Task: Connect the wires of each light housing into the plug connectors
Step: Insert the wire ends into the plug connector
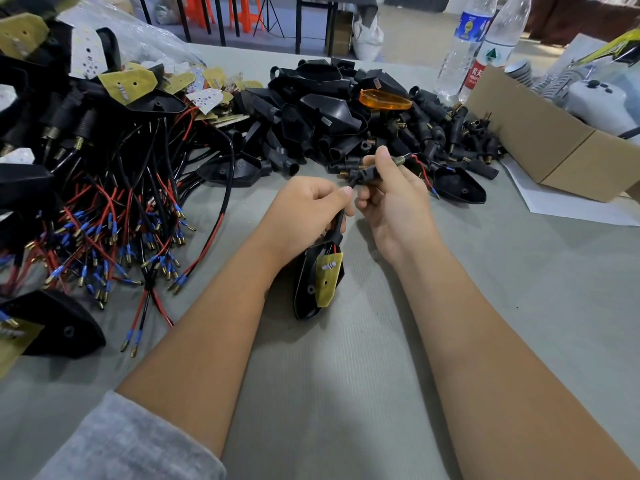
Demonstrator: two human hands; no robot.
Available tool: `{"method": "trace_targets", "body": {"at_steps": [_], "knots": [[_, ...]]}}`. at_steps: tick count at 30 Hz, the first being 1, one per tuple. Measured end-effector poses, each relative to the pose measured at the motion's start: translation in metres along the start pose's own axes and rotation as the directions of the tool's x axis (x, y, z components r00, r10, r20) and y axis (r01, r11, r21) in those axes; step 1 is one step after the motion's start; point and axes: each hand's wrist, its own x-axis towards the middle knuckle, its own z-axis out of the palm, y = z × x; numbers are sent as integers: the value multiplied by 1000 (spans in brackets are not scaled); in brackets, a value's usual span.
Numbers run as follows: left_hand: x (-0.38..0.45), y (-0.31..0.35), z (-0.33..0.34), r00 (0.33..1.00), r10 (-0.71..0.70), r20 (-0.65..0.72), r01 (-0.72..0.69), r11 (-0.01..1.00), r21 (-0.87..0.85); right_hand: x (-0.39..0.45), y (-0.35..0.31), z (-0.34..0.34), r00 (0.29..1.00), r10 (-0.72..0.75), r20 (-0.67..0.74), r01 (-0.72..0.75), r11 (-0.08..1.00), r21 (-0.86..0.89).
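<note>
- The fingers of the left hand [304, 209] pinch the black sheathed cable [341, 220] just below its tip; the fingers of the right hand [391, 192] curl round a black plastic plug connector with a brass threaded end [372, 173].
- Below the left fingers hangs the black teardrop light housing with a yellow circuit board [318, 282], low over the grey fabric worktop [346, 393].
- To do this well, I judge, keep cable and connector bore in line, hold close to the tip, and feed steadily so the wires don't buckle.
- Beyond the fingers lies a pile of empty black housings [322, 109]; left of them, finished red-and-black leads with blue-sleeved terminals [114, 233].
</note>
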Motion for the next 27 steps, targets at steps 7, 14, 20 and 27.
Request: {"method": "trace_targets", "body": {"at_steps": [7, 14, 20, 27], "knots": [[-1, 2, 1, 999, -25, 42, 25, 1000, -2, 1, 0, -1, 999, 31, 23, -30, 999, -37], [0, 2, 2, 990, -76, 120, 78, 997, -17, 1, -3, 1, 997, 77, 20, -76, 996, -53], [3, 0, 1, 995, -49, 85, 53, 998, -41, -3, -2, 4, 989, 102, 104, -83, 981, -175], [1, 0, 3, 999, 25, -41, -29, 992, -123, 0, -1, 5, 988, 106, 114, -89, 985, -146]]}}
